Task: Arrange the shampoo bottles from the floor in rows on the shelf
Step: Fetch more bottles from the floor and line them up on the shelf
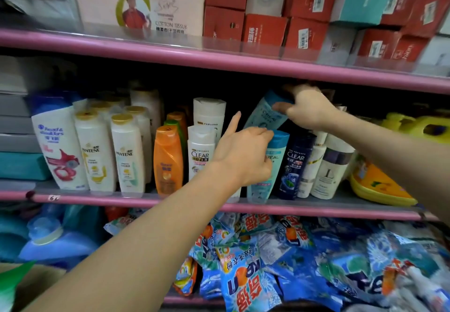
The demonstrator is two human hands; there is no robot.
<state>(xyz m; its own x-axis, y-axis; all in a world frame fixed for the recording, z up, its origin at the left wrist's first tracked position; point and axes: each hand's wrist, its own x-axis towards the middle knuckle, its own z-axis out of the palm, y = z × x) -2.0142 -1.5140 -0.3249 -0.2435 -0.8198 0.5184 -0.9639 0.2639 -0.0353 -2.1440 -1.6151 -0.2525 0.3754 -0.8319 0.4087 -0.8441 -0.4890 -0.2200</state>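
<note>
On the pink middle shelf (pixel 194 205) stand rows of shampoo bottles. My right hand (pixel 308 108) grips a light-blue L'Oreal bottle (pixel 264 115) near its cap, holding it tilted above the row. My left hand (pixel 243 153) holds the upper part of a second light-blue L'Oreal bottle (pixel 267 177) that stands upright at the shelf front, index finger pointing up. Left of it are a white Clear bottle (pixel 201 155), an orange bottle (pixel 168 160), two white Pantene bottles (pixel 127 155) and a Head & Shoulders bottle (pixel 58 148). A dark-blue Clear bottle (pixel 293 165) stands to its right.
White bottles (pixel 328 168) and yellow packs (pixel 379 187) fill the shelf's right end. Red and white boxes (pixel 265 29) sit on the top shelf. Blue detergent bags (pixel 292 263) and a blue jug (pixel 48 241) lie on the lower shelf. Grey and teal packs (pixel 17 141) are stacked at the left.
</note>
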